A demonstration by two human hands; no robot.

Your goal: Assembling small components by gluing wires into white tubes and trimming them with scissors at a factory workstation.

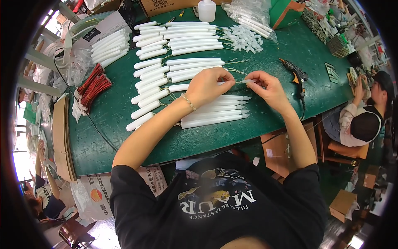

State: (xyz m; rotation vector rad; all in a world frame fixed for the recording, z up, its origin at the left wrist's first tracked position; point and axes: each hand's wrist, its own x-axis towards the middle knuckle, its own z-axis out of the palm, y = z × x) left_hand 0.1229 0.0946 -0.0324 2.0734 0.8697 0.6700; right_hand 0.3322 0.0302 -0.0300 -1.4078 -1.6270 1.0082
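Observation:
White LED taper candles [195, 44] lie in rows across the green table, thin wires sticking out of many ends. My left hand [209, 86] is closed in a pinch at the end of one white candle stick [177, 87], by its thin wires. Close to its right, my right hand [266, 88] pinches a small translucent flame-shaped tip [248, 81] at the wire ends; the fingers partly hide it. Below my left hand lie several candle sticks with flame tips [245, 111] on their right ends. A pile of loose flame tips [244, 38] lies beyond my hands.
A black and orange glue gun [297, 76] with its cord lies right of my hands. Bundled red wires [93, 87] and stacked white tubes [111, 47] are at left. A white bottle [207, 10] stands at the back. A co-worker [365, 118] sits at the right.

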